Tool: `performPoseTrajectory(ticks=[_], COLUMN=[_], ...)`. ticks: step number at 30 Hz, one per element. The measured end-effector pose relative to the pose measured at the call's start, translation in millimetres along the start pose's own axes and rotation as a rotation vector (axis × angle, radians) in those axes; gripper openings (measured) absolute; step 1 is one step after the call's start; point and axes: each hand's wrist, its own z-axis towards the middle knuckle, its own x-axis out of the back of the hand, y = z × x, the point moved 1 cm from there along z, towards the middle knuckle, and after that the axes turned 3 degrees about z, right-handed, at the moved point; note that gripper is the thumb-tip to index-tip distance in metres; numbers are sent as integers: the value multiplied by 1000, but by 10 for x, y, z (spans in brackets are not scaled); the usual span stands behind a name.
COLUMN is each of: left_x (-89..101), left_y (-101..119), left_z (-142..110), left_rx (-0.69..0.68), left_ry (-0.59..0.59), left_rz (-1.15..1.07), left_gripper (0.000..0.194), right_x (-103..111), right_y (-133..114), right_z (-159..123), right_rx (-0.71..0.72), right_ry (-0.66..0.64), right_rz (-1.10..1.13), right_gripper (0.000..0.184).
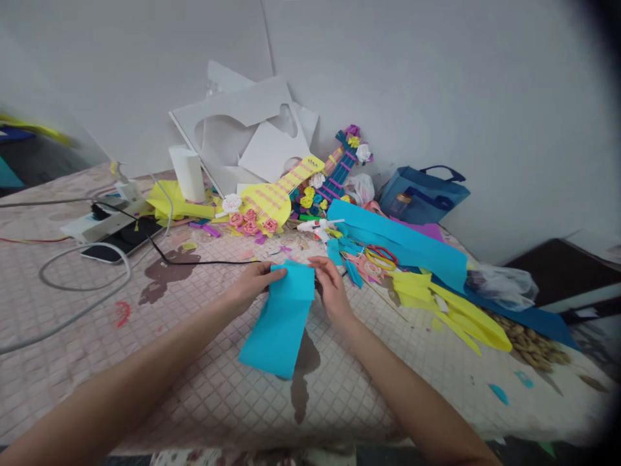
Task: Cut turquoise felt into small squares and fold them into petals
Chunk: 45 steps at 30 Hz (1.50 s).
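Observation:
A strip of blue crepe paper (284, 323) hangs between my two hands over the middle of the table, its upper end folded over. My left hand (255, 281) pinches the fold's left edge, thumb on top. On the other side, my right hand (331, 285) grips the upper right corner with its fingers bent. The strip's lower end slants down toward me. Just beyond my right hand are a white glue gun (317, 226) and small blue paper scraps (354, 272).
A yellow paper guitar (272, 200) with paper roses stands behind, beside a dark blue one (339, 171). Right lie a long blue paper roll (402, 243), yellow paper (451, 307) and peanuts (528, 343). Left are a power strip (92, 223), a phone (123, 239) and cables.

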Motion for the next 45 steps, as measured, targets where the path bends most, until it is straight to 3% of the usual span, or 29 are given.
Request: performPoseTrajectory(ticks=[3,7,17,25,29,33,45], left_x=[17,9,-33,-46,-30,-20,-58], left_y=[5,45,105,0,-39,-47,-11], left_z=[15,-6,-56,-8,7,12,-39], left_rx=[-61,-109,-103,25,-3,-3,54], left_ry=[16,10,75,-70,-44,1,-35], left_rz=[40,112,178,11,11,-3,-18], left_gripper=[36,34,35,33,32,32,36], right_x=[-42,-79,-45,-41,-37,-51,-43], right_y=[-15,-29,30,73,102,71,114], right_z=[-27,-46,-20,-14,-9,-19,-10], right_rx=[-137,-196,-136,-134,-172,-204,-230], right_ry=[-18,-64,-13,-59,-5,-69,-46], right_rz=[108,73,1,-32,15,65,62], right_gripper=[31,28,30,35,36,30,33])
